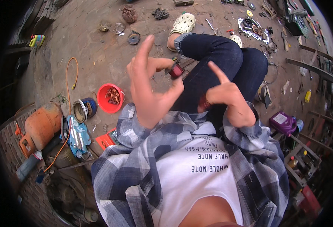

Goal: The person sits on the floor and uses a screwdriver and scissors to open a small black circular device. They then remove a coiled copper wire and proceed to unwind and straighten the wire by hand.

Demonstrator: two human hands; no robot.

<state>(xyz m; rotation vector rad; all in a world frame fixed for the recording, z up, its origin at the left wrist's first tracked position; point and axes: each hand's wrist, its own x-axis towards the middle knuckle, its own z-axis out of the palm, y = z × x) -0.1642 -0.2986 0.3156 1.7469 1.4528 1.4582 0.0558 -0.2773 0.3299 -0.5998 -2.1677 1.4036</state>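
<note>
My left hand (152,88) is raised over my left thigh, pinching a small dark red piece (176,71) with darker parts between thumb and a finger; another finger points up. My right hand (226,95) is over my lap, index finger extended, with a blurred dark red strand-like piece (204,102) at its curled fingers and thumb. What either piece is cannot be told. To the left of my left hand, a red plastic bucket (102,99) holds copper-coloured scraps (113,96). Beside it a blue tin can (89,108) lies tilted.
An orange gas cylinder (43,124), an orange hose (67,73) and a blue plastic bag (78,136) lie at the left. Ahead are a metal gasket (261,38) with loose parts and a round coil (129,14). A purple jug (281,122) and metal frames (317,71) are at the right.
</note>
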